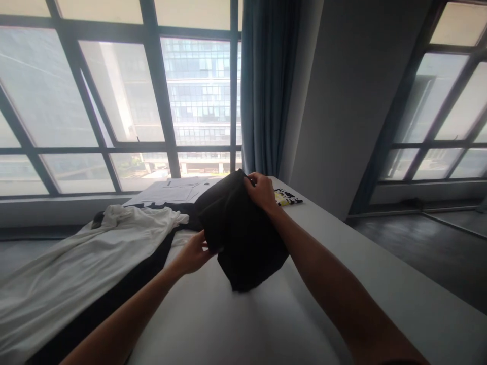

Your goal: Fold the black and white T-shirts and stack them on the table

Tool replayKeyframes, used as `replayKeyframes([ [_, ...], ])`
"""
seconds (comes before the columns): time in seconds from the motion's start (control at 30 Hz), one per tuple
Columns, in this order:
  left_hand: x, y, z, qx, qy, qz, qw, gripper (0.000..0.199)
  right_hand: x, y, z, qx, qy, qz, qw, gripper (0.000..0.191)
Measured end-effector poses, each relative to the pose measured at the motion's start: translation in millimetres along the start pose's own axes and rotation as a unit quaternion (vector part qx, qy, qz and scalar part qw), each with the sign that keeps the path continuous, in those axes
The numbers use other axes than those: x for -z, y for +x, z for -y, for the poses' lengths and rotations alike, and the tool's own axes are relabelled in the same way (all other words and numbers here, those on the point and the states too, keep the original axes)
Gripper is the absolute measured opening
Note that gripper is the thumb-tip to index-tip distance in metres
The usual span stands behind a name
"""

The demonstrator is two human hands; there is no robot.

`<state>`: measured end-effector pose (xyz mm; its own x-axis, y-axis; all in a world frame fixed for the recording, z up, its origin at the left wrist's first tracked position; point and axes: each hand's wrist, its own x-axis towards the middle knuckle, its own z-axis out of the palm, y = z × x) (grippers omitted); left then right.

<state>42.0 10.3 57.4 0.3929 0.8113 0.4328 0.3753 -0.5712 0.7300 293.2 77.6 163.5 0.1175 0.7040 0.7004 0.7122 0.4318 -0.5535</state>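
A folded black cloth, perhaps a garment (251,248), hangs tilted between my two hands above the white table (365,258). My right hand (262,191) grips its upper right edge, with the fingertips curled over the top. Lower down on the left side, my left hand (196,253) pinches the other edge, its thumb and fingers partly hidden by the fabric. A white garment (129,238) lies spread to the left of my left hand, on top of black cloth (144,274).
White papers (173,191) lie at the table's far end. Beyond my right hand is a folded black, white and yellow patterned cloth (287,197). A blue curtain (266,91), large windows (200,91) and a grey pillar (350,101) stand behind the table.
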Motion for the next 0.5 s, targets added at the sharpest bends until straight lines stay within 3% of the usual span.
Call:
replayKeyframes([
  [0.07,-12.9,-8,-28,0.038,-0.096,-0.031,0.994,0.036,-6,-19,12,-0.023,-0.006,0.032,0.999,0.033],
  [0.13,-17.7,-17,-40,0.089,-0.194,-0.071,0.974,0.04,-11,-39,21,-0.023,-0.02,0.07,0.997,0.035],
  [0.23,-16.4,-32,-36,0.145,-0.298,-0.136,0.934,0.045,-12,-69,38,0.023,-0.03,0.14,0.989,0.035],
  [0.33,-13.8,-45,-22,0.177,-0.331,-0.217,0.901,0.045,-11,-99,59,0.058,0.026,0.29,0.955,0.04],
  [0.4,-13.0,-51,-17,0.162,-0.326,-0.244,0.899,0.044,-12,-117,72,0.08,0.051,0.367,0.925,0.04],
  [0.5,-13.4,-60,-18,0.098,-0.264,-0.213,0.935,0.044,-19,-136,81,0.113,0.008,0.349,0.93,0.029],
])
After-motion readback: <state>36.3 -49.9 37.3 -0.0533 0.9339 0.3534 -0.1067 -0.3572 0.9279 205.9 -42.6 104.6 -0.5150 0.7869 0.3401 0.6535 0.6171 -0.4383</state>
